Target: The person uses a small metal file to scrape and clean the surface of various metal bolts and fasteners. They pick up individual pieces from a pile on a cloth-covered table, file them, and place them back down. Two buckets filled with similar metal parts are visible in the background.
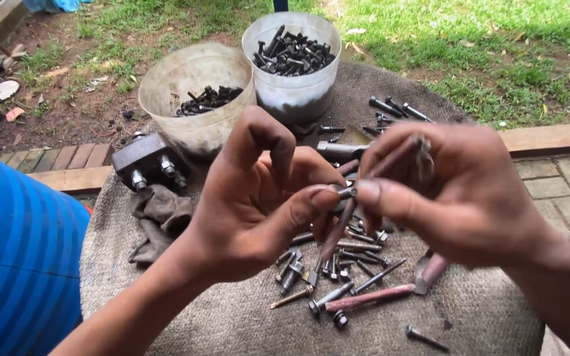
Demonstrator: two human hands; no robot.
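Blue plastic, the curved side of a barrel (14, 264), fills the left edge. Next to it a coarse brown sack cloth (245, 316) covers a round surface, with a dark rag (159, 214) and a heavy metal block (145, 158) on its left part.

The left hand (252, 204) is half open: the thumb and one finger pinch a small bolt (346, 192), the other fingers are curled loosely above. The bolt is between both hands, at the tip of the left thumb and touching the right thumb. It is too small to tell surely which way it points.

The right hand (456, 191) is closed around a reddish-brown pair of pliers (364, 198). Their long axis is diagonal, from the upper right inside the fingers down to the lower left, and one handle end hangs below the hands.

Under the hands many loose bolts (338, 264) lie on the cloth in all directions, with a second reddish tool (390, 290) near them. Behind, two whitish plastic buckets stand side by side: the left bucket (196, 99) holds few dark bolts, the right bucket (291, 59) is nearly full. Neither bucket shows a label.
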